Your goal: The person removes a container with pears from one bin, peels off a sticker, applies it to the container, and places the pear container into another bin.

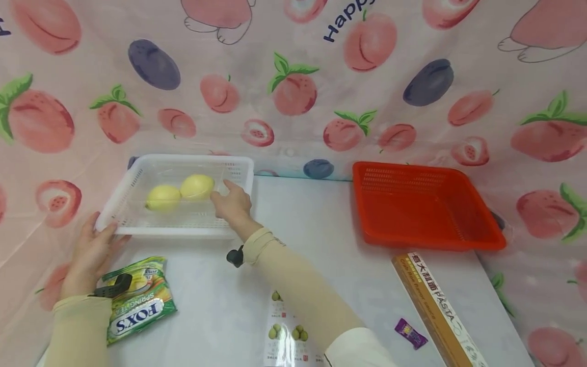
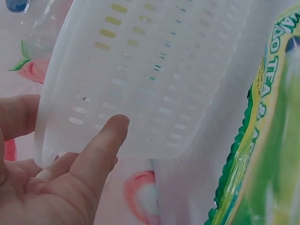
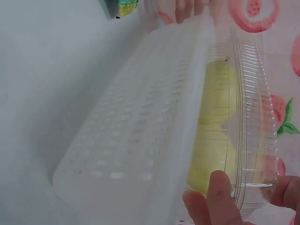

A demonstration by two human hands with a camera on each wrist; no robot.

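Observation:
A white plastic basket (image 1: 179, 232) stands at the back left, with two yellow lemons (image 1: 163, 198) showing inside it. My left hand (image 1: 89, 255) grips its front left corner, thumb against the slotted wall (image 2: 140, 84). At the basket's right end, my right hand (image 1: 235, 206) pinches a clear, ribbed plastic container (image 3: 253, 108) between thumb and fingers. The lemons (image 3: 215, 93) show through the clear plastic in the right wrist view; whether they lie inside it or behind it I cannot tell.
A green FOX'S candy bag (image 1: 142, 300) lies near my left wrist. To the right are a red basket (image 1: 426, 244), a long pasta box (image 1: 437, 308) and a small purple wrapped sweet (image 1: 410, 334). A sheet printed with green fruit (image 1: 286, 334) lies partly under my right arm.

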